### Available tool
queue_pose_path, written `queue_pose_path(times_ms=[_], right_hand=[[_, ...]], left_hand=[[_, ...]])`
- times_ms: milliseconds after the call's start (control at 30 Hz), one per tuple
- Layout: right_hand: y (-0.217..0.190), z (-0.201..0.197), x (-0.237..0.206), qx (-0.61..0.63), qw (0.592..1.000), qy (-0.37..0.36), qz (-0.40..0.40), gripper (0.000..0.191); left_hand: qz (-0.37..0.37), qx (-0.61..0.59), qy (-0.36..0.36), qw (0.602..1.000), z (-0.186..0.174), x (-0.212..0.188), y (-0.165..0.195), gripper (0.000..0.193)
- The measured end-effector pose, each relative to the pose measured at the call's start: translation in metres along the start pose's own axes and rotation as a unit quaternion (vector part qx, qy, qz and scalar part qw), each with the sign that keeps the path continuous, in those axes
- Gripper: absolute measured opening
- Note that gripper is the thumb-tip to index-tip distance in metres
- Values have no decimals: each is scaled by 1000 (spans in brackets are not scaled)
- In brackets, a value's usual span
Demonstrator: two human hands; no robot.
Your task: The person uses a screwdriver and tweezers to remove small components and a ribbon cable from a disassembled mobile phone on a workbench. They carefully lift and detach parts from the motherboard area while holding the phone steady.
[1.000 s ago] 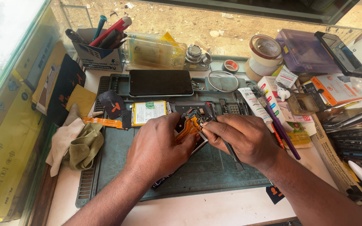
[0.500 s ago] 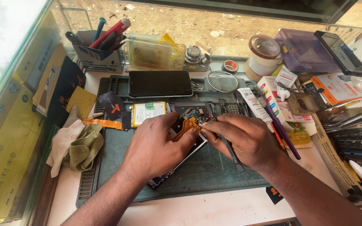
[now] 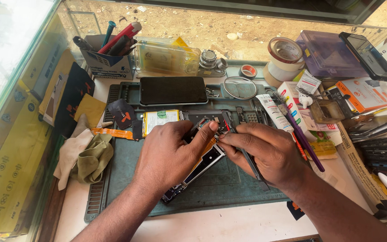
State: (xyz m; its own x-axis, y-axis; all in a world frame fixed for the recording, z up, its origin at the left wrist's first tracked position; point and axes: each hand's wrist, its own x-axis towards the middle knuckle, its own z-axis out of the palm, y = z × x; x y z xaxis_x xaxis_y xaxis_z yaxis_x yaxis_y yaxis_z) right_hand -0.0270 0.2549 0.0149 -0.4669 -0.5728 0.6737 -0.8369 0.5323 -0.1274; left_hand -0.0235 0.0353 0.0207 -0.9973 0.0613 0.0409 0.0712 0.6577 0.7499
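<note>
Risk, largest item first. The opened phone chassis [image 3: 198,172] lies diagonally on the green work mat [image 3: 126,170], under and between both hands. It is steadied only by the left hand [image 3: 169,157]; if that hand lifts or shifts, the chassis could likely pivot on the mat and strain the parts being worked.

The orange flex cable [image 3: 208,145] sits directly under the fingertips of both hands. A sideways pull or a slip of the tool could probably tear it or its connector.

The slim metal tool [image 3: 249,161] runs from under the right hand [image 3: 265,154] back toward the person. A slip of its tip could scratch the exposed board [image 3: 204,120] just beyond the fingertips.

Loose items lie close: a battery [image 3: 160,120] just beyond the left hand, and a glue tube [image 3: 272,112] and purple-handled tool [image 3: 305,143] just outboard of the right hand. A wide wrist movement could knock them.

Hand state. Left hand: fingers curled down, pressing on the chassis, thumb extended toward the right hand. Right hand: fingers pinched together on the tool, tips meeting the left thumb over the cable.
</note>
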Motion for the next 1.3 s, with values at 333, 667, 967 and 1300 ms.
queue_pose_path(times_ms=[333, 667, 967, 1300], right_hand=[[-1, 0, 1, -3, 1000, 5, -5, 32], [-5, 0, 8, 22, 999, -10, 23, 41], [2, 5, 7, 63, 998, -21, 5, 35], [5, 3, 6, 72, 997, -18, -7, 33]], left_hand=[[-7, -28, -9, 1000, -1, 0, -2, 52], [53, -32, 9, 998, -2, -1, -3, 44], [54, -42, -1, 998, -4, -3, -1, 44], [51, -48, 3, 998, -6, -4, -5, 39]])
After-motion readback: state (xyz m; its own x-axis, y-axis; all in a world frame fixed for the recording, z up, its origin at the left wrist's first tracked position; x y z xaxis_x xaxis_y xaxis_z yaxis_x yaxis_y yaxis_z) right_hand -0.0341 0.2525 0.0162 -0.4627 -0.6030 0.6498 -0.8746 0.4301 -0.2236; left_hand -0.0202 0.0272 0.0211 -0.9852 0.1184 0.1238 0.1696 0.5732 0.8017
